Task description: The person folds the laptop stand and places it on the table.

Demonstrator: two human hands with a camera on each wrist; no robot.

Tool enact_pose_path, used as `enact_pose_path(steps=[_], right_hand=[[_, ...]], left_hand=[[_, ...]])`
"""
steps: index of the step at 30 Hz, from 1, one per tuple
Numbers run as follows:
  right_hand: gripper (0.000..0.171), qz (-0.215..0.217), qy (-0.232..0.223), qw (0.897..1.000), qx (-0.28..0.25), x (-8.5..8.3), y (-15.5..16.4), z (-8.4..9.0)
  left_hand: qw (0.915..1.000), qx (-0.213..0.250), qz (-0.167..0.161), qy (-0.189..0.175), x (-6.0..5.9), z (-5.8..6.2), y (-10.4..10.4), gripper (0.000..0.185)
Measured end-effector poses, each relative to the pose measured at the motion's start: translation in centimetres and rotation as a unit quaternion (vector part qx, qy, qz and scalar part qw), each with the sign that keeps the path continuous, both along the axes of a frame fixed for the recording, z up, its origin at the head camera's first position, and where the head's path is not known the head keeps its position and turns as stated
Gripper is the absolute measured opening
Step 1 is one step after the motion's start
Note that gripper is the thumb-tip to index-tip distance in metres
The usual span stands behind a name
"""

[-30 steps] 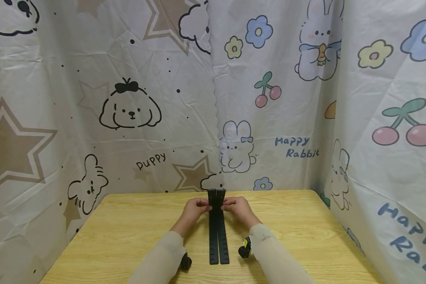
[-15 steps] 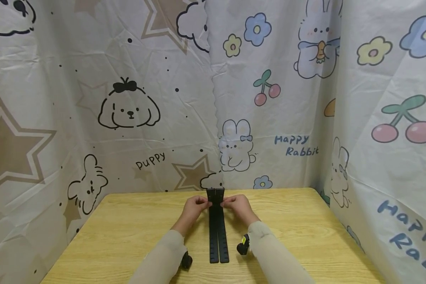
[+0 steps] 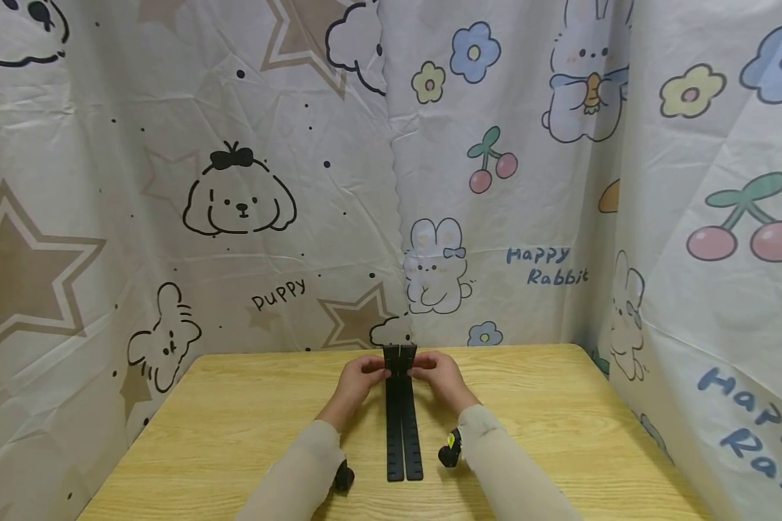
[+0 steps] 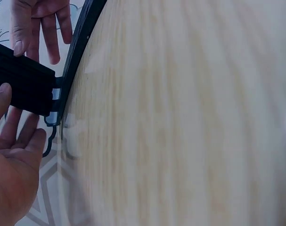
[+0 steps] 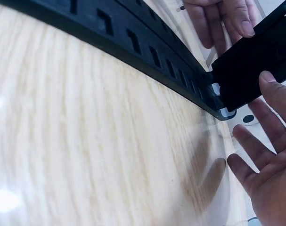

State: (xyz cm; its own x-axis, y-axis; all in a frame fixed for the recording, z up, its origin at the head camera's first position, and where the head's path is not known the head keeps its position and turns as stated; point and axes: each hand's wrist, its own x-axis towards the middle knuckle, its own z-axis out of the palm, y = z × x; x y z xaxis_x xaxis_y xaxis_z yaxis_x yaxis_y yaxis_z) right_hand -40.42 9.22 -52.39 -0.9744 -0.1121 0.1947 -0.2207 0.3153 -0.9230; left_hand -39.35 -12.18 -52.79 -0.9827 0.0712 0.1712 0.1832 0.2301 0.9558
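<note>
A black folding stand lies lengthwise on the table, with two long slotted strips (image 3: 394,456) side by side and a narrow gap between them. At its far end a ribbed black plate (image 3: 391,356) rises at an angle from the strips. My left hand (image 3: 355,382) pinches the plate's left edge, its thumb on the near face and fingers behind. From the other side my right hand (image 3: 443,380) pinches the right edge likewise. The left wrist view shows the hinge links (image 4: 57,94) joining the plate (image 4: 25,82) to a strip. Slots (image 5: 154,56) line the strip in the right wrist view.
A light wood-grain table (image 3: 254,427) carries the stand. Pale curtains (image 3: 339,217) with puppy, rabbit and fruit drawings hang behind the table and along both sides. Small black wrist cameras (image 3: 451,450) sit at the beige sleeves (image 3: 300,470).
</note>
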Motion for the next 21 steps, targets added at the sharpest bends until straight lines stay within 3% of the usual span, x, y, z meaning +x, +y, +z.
enact_pose_path(steps=[6,10,21], right_hand=[[0.016,0.025,0.003,1.000,-0.016,0.1,-0.1,0.0],[0.014,0.031,0.008,0.999,-0.009,0.1,-0.1,0.0],[0.020,0.081,-0.018,0.997,0.004,0.5,0.7,0.0]], left_hand=[[0.9996,0.023,-0.013,0.014,-0.1,0.1,0.1,0.016],[0.9996,0.014,-0.018,0.014,0.1,0.2,0.0,0.014],[0.9974,0.008,-0.068,-0.023,0.8,0.3,-0.9,0.020]])
